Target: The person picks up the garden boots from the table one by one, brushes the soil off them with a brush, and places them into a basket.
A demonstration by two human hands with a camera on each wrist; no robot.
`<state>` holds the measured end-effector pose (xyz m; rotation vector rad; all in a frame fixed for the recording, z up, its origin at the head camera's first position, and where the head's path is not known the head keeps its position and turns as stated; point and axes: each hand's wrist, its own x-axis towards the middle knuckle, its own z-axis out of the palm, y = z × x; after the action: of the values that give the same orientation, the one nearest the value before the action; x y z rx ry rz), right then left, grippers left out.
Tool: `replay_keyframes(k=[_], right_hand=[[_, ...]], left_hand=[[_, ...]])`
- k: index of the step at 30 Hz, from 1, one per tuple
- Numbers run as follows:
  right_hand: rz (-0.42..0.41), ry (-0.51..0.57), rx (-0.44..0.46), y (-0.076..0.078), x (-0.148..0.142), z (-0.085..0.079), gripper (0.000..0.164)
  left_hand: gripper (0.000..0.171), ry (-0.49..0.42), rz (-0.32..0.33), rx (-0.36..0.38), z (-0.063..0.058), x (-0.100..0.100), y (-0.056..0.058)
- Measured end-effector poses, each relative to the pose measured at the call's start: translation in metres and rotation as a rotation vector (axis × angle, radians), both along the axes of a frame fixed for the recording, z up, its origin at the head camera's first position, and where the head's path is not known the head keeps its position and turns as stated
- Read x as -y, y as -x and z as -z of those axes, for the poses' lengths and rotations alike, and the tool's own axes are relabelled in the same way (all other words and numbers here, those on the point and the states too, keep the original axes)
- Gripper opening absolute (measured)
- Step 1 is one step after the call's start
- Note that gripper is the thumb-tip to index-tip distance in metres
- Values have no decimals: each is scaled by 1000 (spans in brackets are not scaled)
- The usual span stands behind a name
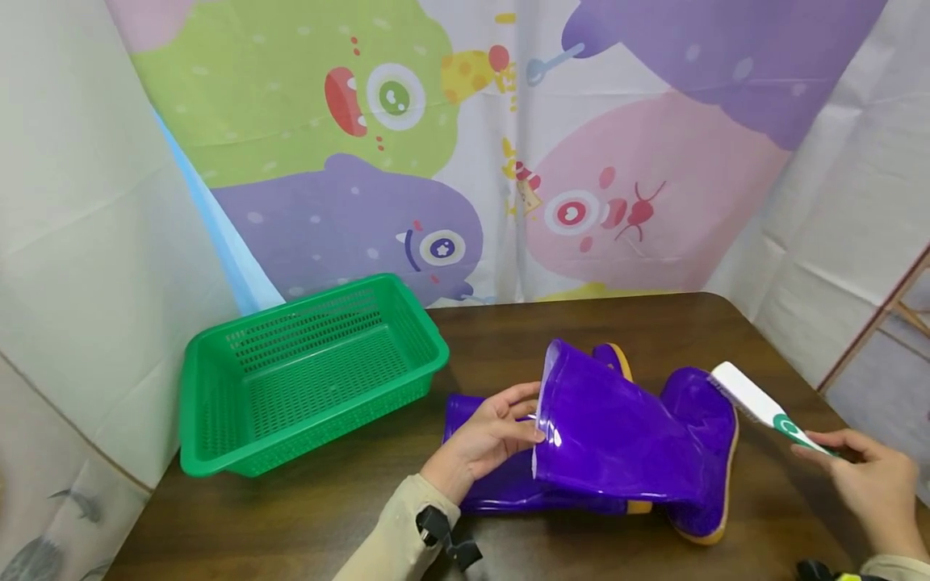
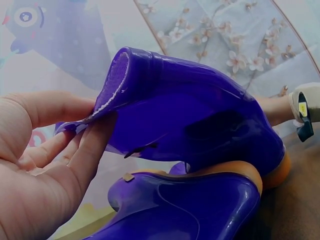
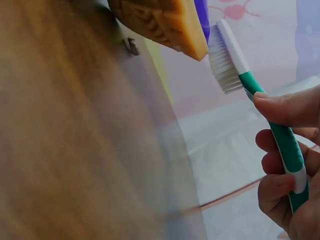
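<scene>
A shiny purple rain boot [image 1: 617, 428] with an orange sole lies tilted, its open top facing left. My left hand [image 1: 490, 436] pinches the boot's rim between thumb and fingers; the left wrist view shows the pale lining edge at the grip. In my right hand [image 1: 872, 476] is a white and green scrub brush [image 1: 751, 395], held by its handle. The brush's bristles [image 3: 225, 65] meet the purple upper close to the orange sole [image 3: 165, 25]. A second purple boot [image 2: 180, 205] lies beneath the first, partly hidden by it.
On the left of the brown wooden table [image 1: 305, 524] stands a green perforated plastic basket [image 1: 312, 379] with nothing in it. A cartoon-printed curtain [image 1: 494, 145] hangs behind the table's back edge, and pale cloth walls flank both sides.
</scene>
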<state>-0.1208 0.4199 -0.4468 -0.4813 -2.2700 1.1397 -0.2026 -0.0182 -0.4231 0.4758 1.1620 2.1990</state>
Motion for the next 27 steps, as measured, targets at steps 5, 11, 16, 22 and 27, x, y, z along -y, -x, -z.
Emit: replay_keyframes(k=[5, 11, 16, 22, 27], right_hand=[[31, 34, 18, -7, -4, 4, 23], [34, 78, -4, -11, -8, 9, 34], [44, 86, -6, -16, -11, 10, 42], [23, 87, -45, -19, -10, 12, 43], [33, 66, -13, -19, -8, 8, 38]], left_hand=[[65, -7, 6, -8, -1, 0, 1], [68, 3, -4, -1, -1, 1, 1], [66, 9, -8, -12, -2, 2, 1], [67, 10, -8, -5, -1, 2, 1], [66, 11, -6, -7, 0, 2, 3]])
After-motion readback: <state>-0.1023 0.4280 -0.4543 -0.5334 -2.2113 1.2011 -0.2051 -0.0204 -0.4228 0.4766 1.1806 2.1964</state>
